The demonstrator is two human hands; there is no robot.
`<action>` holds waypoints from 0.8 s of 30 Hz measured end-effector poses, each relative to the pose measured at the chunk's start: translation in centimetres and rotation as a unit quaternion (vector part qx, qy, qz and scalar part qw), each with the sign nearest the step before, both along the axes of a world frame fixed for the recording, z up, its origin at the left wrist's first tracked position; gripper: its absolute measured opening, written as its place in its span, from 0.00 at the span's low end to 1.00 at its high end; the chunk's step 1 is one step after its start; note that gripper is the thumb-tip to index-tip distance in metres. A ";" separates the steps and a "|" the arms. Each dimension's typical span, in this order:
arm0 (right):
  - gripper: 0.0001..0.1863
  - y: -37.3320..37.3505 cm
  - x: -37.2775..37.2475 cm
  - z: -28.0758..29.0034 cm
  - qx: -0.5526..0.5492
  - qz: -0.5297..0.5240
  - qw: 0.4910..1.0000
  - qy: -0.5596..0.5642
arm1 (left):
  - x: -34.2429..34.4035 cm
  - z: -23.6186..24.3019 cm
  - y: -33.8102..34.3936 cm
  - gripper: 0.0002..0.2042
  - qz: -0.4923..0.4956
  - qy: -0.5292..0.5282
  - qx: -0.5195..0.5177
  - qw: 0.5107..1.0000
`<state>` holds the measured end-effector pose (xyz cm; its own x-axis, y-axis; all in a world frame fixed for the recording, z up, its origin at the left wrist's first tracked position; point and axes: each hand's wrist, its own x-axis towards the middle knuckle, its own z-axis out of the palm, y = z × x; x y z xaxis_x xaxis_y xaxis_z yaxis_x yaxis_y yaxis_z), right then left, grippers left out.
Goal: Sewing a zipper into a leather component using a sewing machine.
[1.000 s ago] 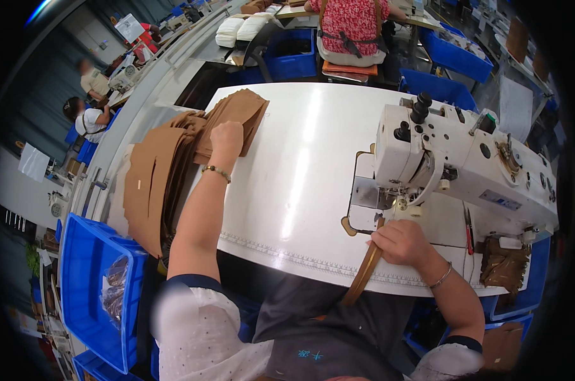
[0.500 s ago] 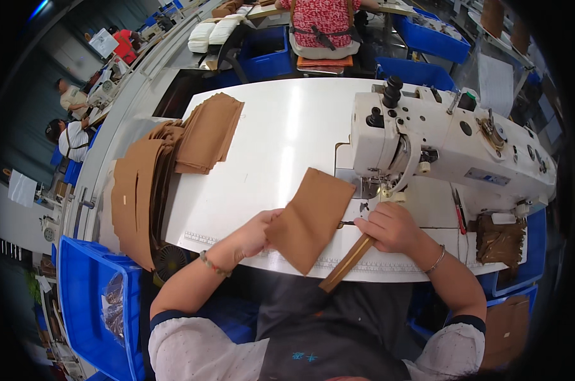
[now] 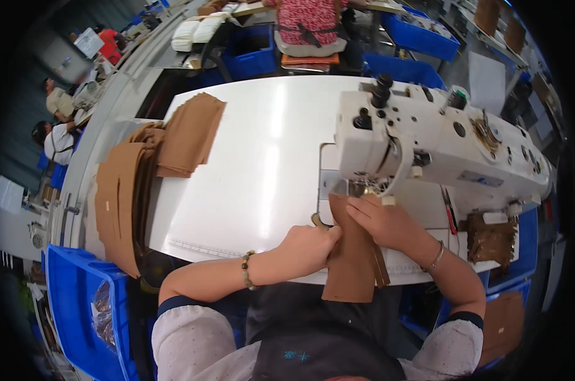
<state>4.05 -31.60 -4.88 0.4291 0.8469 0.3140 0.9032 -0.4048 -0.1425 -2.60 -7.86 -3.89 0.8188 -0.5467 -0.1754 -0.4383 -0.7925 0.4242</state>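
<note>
In the head view, right of centre low in the frame, a brown piece [image 3: 352,270] lies over a brown strip [image 3: 381,268] at the front of the bench [image 3: 249,146]; the left hand [image 3: 310,249] pinches its left edge, while the right hand [image 3: 384,221] covers its top by the sewing machine [image 3: 427,146], gripping or merely pressing, I cannot tell. The step looks like lining up both layers for stitching; the next move calls for keeping them flat and matched.

Dark teal curtains [image 3: 14,130] hung at the far left.
A bright light streak [image 3: 278,114] lay on the white sewing table [image 3: 230,152]; beyond it stood a stool with an orange seat [image 3: 310,60].
</note>
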 end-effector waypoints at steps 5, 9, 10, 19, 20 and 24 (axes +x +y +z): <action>0.17 1.2 -0.2 -0.9 0.031 -0.024 0.997 -0.059 | 4.4 0.2 1.6 0.10 0.078 -0.064 -0.034 0.994; 0.17 1.3 0.0 -1.2 0.034 -0.024 0.999 -0.033 | 3.9 -1.1 1.6 0.08 0.077 -0.070 -0.048 0.993; 0.18 1.2 0.0 -1.3 0.027 -0.029 0.999 -0.028 | 3.6 -1.4 1.6 0.08 0.087 -0.071 -0.035 0.993; 0.20 0.2 0.2 -1.1 0.017 -0.016 0.999 -0.022 | 3.3 -3.0 1.0 0.18 0.025 -0.298 -0.074 0.951; 0.20 0.1 0.2 -0.9 0.037 0.001 0.999 -0.031 | 3.2 -3.0 0.9 0.18 0.021 -0.299 -0.078 0.951; 0.20 0.8 -0.2 -0.6 0.025 0.008 0.999 -0.027 | 2.6 -2.8 0.8 0.26 0.007 -0.305 -0.017 0.952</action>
